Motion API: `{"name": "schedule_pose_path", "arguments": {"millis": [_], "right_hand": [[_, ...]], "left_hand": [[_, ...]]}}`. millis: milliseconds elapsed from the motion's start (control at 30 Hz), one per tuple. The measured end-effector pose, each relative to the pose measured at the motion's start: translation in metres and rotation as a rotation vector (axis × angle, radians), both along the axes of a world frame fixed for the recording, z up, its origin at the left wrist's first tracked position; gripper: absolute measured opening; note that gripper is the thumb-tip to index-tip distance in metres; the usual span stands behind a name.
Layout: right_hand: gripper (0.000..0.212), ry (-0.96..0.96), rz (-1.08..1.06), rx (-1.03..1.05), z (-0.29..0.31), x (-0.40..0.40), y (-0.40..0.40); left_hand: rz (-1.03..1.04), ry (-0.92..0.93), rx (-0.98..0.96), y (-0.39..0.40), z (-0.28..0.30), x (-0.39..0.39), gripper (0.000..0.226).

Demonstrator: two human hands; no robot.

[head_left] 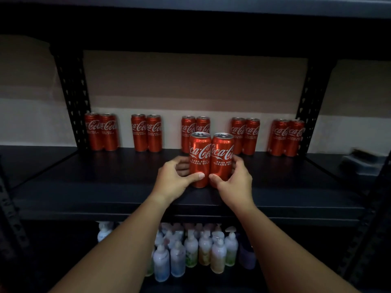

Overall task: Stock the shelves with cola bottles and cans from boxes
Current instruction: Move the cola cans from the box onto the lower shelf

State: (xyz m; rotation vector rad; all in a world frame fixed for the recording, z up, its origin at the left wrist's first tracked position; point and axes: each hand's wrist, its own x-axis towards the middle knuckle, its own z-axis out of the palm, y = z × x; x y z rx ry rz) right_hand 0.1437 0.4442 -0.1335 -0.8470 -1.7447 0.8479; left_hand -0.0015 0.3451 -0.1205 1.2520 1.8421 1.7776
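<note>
1. Red cola cans, two touching side by side: left can [200, 160], right can [222, 159], upright on the black shelf [105, 180].
2. Left hand [175, 176] curls around the left can, thumb across its front.
3. Right hand [234, 180] likewise grips the right can.
4. Beyond the fingertips, five can pairs [146, 133] line the shelf's back.

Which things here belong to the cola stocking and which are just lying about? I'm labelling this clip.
Job:
- two front cans, gripped by left hand and right hand
- five can pairs at the back
- black shelf

Bystanders:
- pump bottles on the lower shelf
- dark object, far right, unclear
</note>
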Motion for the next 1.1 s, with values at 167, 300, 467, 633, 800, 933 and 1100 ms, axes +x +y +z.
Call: {"name": "schedule_pose_path", "arguments": {"millis": [167,300,467,633,800,933,1100], "right_hand": [[0.079,-0.072,-0.066,-0.02,0.009,-0.004,0.031],[0.08,-0.128,-0.096,-0.06,0.013,-0.014,0.067],[0.076,-0.164,-0.11,-0.054,0.019,-0.025,0.105],[0.078,-0.183,-0.131,-0.015,0.018,-0.031,0.125],[0.076,-0.172,-0.139,-0.012,0.015,-0.032,0.129],[0.073,-0.194,-0.17,-0.009,0.015,-0.035,0.127],[0.067,-0.233,-0.166,0.003,0.017,-0.037,0.126]], "left_hand": [[0.002,0.025,-0.026,0.035,0.002,0.003,0.051],[-0.002,0.03,-0.053,0.074,0.005,0.002,0.059],[-0.014,0.062,-0.074,0.116,0.007,-0.002,0.056],[-0.008,0.081,-0.088,0.145,0.003,-0.012,0.057],[0.024,0.122,-0.083,0.157,-0.002,-0.015,0.055],[0.05,0.158,-0.064,0.157,-0.007,-0.015,0.055],[0.074,0.199,-0.071,0.158,-0.007,-0.015,0.054]]}}
